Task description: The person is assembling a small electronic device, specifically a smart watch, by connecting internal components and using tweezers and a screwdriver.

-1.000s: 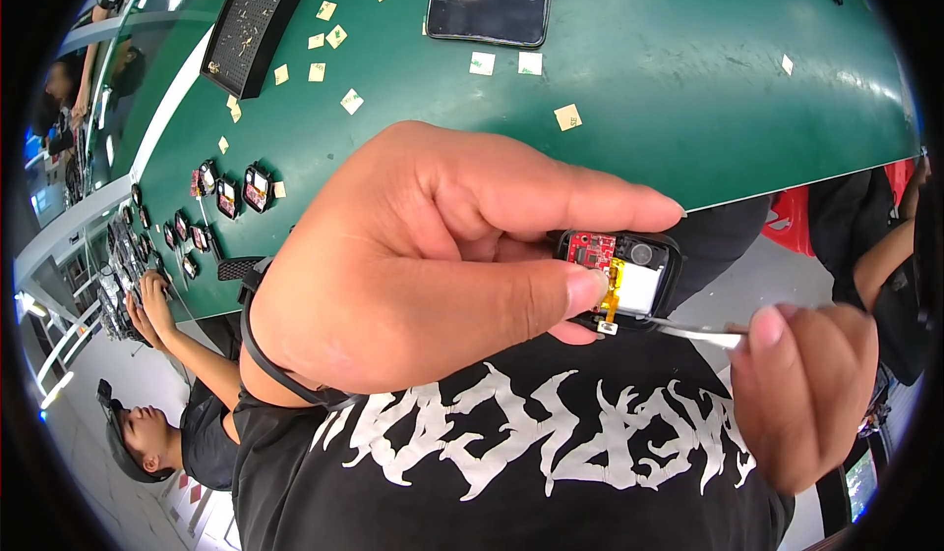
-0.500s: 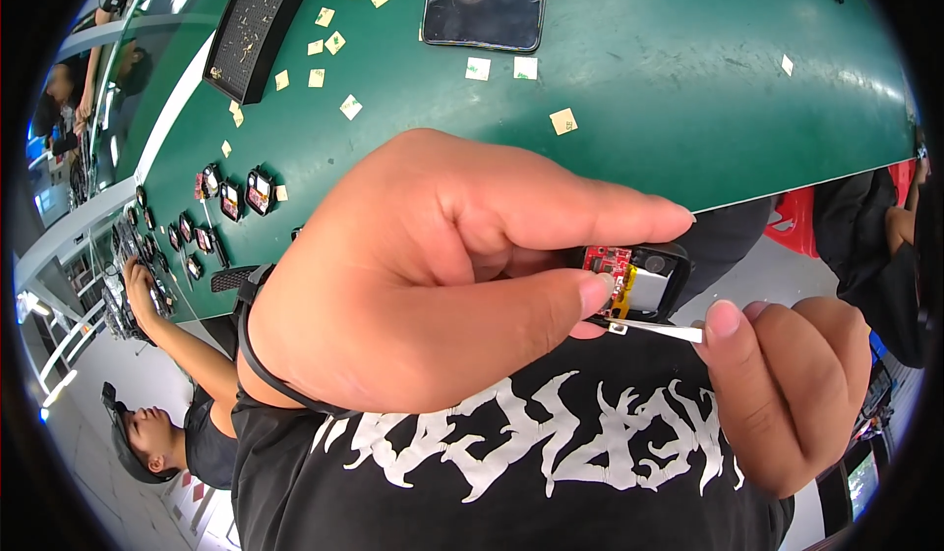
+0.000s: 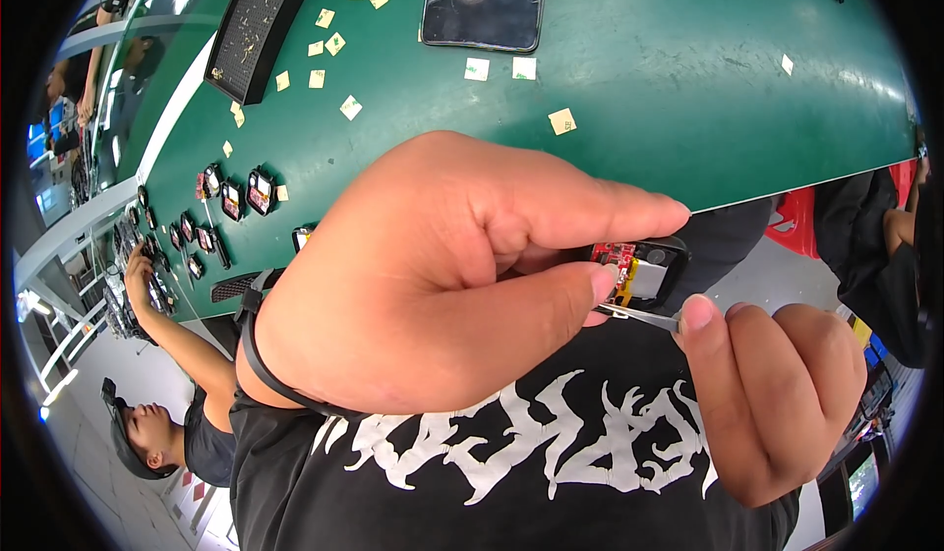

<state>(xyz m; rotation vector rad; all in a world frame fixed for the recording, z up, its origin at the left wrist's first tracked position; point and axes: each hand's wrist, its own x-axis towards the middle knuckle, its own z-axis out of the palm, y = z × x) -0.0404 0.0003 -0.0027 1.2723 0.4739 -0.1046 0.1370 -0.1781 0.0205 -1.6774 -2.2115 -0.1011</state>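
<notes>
Clamped between the thumb and fingers of the left hand [image 3: 442, 276], a small open black case [image 3: 678, 261] is held clear of the green table [image 3: 688, 69], just beyond its near edge, with a red circuit board [image 3: 612, 254], a white block [image 3: 647, 280] and a yellow flexible strip [image 3: 626, 293] exposed. Part of the board is covered by the thumb. Between the thumb and curled fingers of the right hand [image 3: 777, 384], a slim metal tool [image 3: 652, 319] is gripped, and its tip is pointed leftward. Compared with a second ago, the tool has been carried left: its tip, then beside the case's lower edge, is now brought near the lower end of the strip, close to the left thumb. The work thus appears to be narrowed to that spot, but whether anything is nipped by the tip cannot be told. On the table, similar open cases [image 3: 260, 192] are laid out at the left.
</notes>
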